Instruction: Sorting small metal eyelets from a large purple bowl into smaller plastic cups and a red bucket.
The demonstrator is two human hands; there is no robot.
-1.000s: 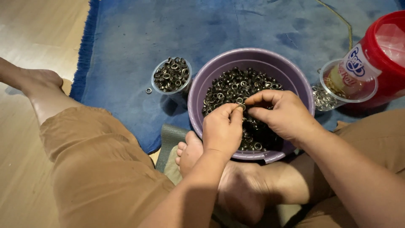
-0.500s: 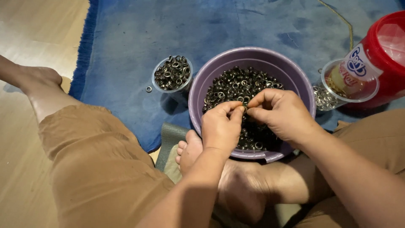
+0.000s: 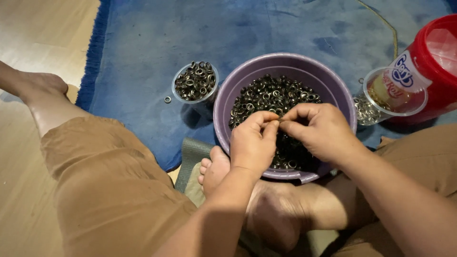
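While we look down from the head camera, our left hand [image 3: 252, 143] and right hand [image 3: 316, 131] meet over the purple bowl [image 3: 285, 64] of dark metal eyelets [image 3: 271, 95], fingertips pinched together on one small eyelet [image 3: 277, 122]. Left of the bowl stands a small clear cup [image 3: 195, 84] of eyelets on the blue rug [image 3: 143, 43]; at the right lies a red jar [image 3: 435, 66].

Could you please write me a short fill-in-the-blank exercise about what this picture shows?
1. Both hands, left hand and right hand, meet over the ____ bowl.
2. The bowl holds small metal ____.
3. The small clear cup of rings stands on a ____ rug.
4. A single loose ring lies beside the small clear ____.

Missing words: purple; rings; blue; cup
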